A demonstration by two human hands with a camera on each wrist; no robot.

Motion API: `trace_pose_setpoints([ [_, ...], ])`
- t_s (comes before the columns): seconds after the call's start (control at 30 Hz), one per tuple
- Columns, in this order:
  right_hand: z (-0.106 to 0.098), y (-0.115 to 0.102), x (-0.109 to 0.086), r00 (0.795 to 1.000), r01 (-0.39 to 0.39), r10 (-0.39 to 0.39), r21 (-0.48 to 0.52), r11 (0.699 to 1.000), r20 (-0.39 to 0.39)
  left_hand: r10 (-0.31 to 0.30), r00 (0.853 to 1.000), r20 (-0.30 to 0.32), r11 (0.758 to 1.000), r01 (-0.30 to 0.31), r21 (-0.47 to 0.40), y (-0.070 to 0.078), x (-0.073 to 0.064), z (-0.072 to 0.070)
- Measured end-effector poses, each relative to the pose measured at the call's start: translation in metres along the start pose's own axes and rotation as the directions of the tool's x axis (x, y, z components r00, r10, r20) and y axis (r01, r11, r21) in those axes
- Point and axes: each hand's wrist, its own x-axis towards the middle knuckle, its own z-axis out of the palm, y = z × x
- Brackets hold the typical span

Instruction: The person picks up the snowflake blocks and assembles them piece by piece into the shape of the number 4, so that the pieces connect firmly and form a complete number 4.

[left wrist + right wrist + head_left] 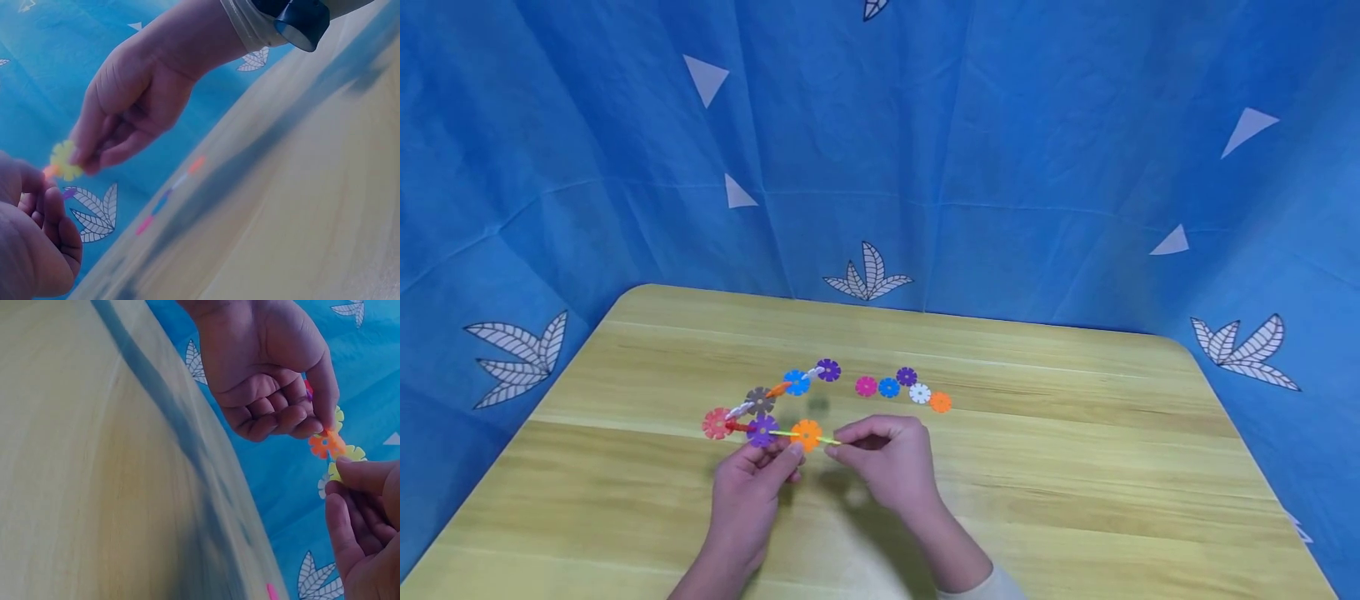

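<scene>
A chain of notched plastic snowflake discs hangs between my hands in the head view. My left hand [748, 492] pinches the orange disc [807, 435] between thumb and fingers, beside a purple disc [763, 431]. At the chain's right end, my right hand [887, 458] pinches a yellow disc [66, 161], seen edge-on from above and joined to the orange one. From the purple disc the chain runs left to a coral-red disc [716, 423], then bends back through a grey disc [761, 401] and a blue disc [796, 382] to another purple disc [829, 370].
Several loose discs lie in a row on the wooden table [1075, 467] beyond my right hand: a pink disc [866, 386], a blue one, a dark purple one, a white disc [920, 393] and an orange one. A blue patterned curtain [1000, 150] hangs behind the table.
</scene>
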Motion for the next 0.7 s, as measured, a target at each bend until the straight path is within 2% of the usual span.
trace_pose_setpoints([
  [0.2, 0.0027, 0.0033, -0.0004, 0.999, 0.042, -0.043, 0.045, 0.998, 0.029, 0.001, 1.0, -0.005, 1.0, -0.001, -0.015, -0.0006, -0.0015, -0.0015],
  [0.33, 0.0006, 0.0065, -0.0011, 0.995, 0.049, -0.059, 0.123, 0.991, 0.076, 0.013, 1.0, -0.007, 0.999, -0.013, -0.029, -0.0005, -0.0012, -0.0024],
  [0.5, -0.0032, 0.0078, -0.003, 0.991, 0.002, -0.029, 0.195, 0.981, 0.133, 0.01, 1.0, -0.001, 0.999, -0.01, -0.053, -0.0004, -0.001, -0.0032],
  [0.7, -0.0044, 0.005, -0.0042, 0.988, -0.075, 0.042, 0.227, 0.971, 0.15, 0.012, 1.0, -0.01, 0.997, -0.012, -0.077, -0.002, -0.0014, -0.0013],
])
